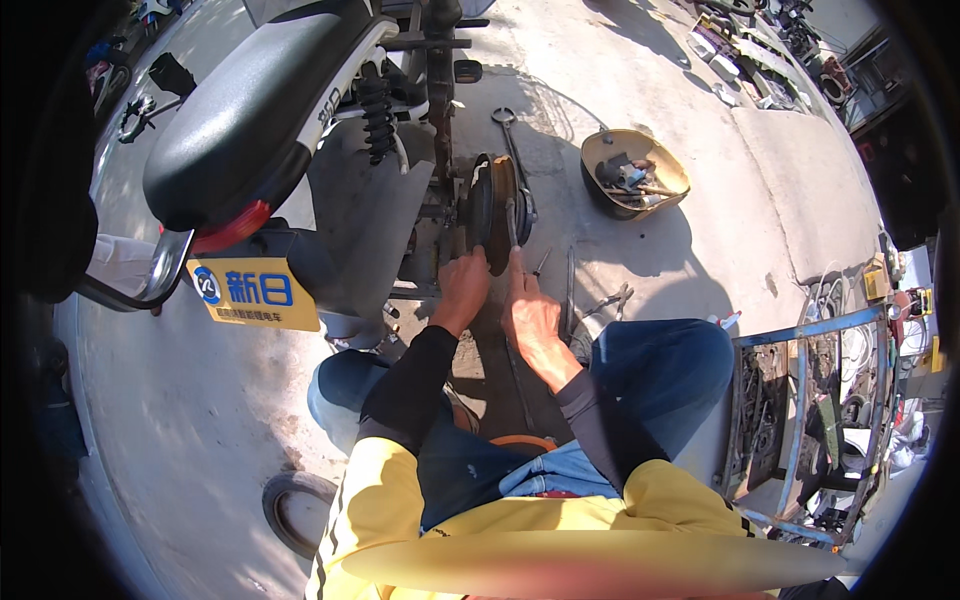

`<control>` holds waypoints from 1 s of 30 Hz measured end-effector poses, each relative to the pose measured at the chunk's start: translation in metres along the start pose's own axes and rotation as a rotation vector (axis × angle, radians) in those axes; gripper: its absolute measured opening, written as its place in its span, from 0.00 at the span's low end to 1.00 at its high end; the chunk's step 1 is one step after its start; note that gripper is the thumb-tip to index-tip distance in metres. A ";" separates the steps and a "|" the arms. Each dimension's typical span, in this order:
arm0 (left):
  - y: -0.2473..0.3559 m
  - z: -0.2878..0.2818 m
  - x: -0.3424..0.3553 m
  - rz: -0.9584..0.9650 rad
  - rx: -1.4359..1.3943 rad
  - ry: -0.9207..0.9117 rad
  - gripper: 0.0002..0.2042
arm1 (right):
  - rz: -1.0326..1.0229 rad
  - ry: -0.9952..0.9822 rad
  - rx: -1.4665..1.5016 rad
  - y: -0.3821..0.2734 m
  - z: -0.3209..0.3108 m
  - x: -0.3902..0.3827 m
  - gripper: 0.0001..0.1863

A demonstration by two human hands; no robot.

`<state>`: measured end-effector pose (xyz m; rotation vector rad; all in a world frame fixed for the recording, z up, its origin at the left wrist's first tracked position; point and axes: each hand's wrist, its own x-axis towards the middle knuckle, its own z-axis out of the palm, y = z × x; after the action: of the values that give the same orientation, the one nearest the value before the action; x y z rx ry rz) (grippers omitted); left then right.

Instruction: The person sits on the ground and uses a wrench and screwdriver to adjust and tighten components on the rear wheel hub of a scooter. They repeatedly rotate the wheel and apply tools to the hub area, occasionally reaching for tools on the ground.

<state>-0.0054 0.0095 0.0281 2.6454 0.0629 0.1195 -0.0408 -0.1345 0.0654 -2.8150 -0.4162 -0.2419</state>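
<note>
There is one big scooter [240, 110] at the upper left, with one long black seat. Its back end, with one red light [230, 228] and one yellow plate [255, 293], faces toward the lower left. One person in blue pants [655, 375] sits low, with two bent knees apart. One metal rack [815, 326] with blue bars, full of parts, is on the right. One black tire [272, 505] lies on the ground at the lower left.

One wheel [480, 205] is between the knees and the scooter, right in front of the two hands. It stands up on its edge. From above it looks thin, and its long way runs straight away from the person. One side is black and the other is rusty brown.

One bowl [600, 155] with small bits in it sits to the right. One long wrench [518, 160] is just beside the wheel, its round end pointing away.

The left hand [463, 288] is narrow, fingers bent in at the wheel's near edge. The right hand [533, 320] is curled, one finger out along one thin grey bar [511, 220]. How tight each hand holds, one cannot tell.
</note>
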 end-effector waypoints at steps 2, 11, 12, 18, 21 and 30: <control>-0.010 0.015 -0.007 0.025 0.010 0.047 0.06 | 0.019 -0.050 -0.012 0.003 -0.003 0.014 0.45; -0.002 0.002 -0.003 -0.039 -0.012 0.016 0.10 | 0.049 -0.283 -0.011 -0.001 -0.061 0.118 0.38; 0.002 -0.005 -0.001 -0.058 -0.062 0.010 0.10 | 0.059 -0.270 0.009 -0.001 -0.055 0.091 0.40; 0.002 0.002 0.001 -0.031 -0.146 0.038 0.12 | 0.056 -0.033 0.008 0.001 -0.015 0.038 0.38; 0.005 -0.005 0.006 -0.019 -0.110 0.032 0.11 | -0.002 -0.059 0.058 0.006 -0.032 0.131 0.37; -0.018 0.034 -0.011 -0.018 0.053 -0.013 0.08 | 0.072 -0.146 -0.069 -0.001 -0.023 0.044 0.42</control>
<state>-0.0135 0.0087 -0.0109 2.6972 0.0867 0.0953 -0.0027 -0.1293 0.0964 -2.9196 -0.3436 -0.0367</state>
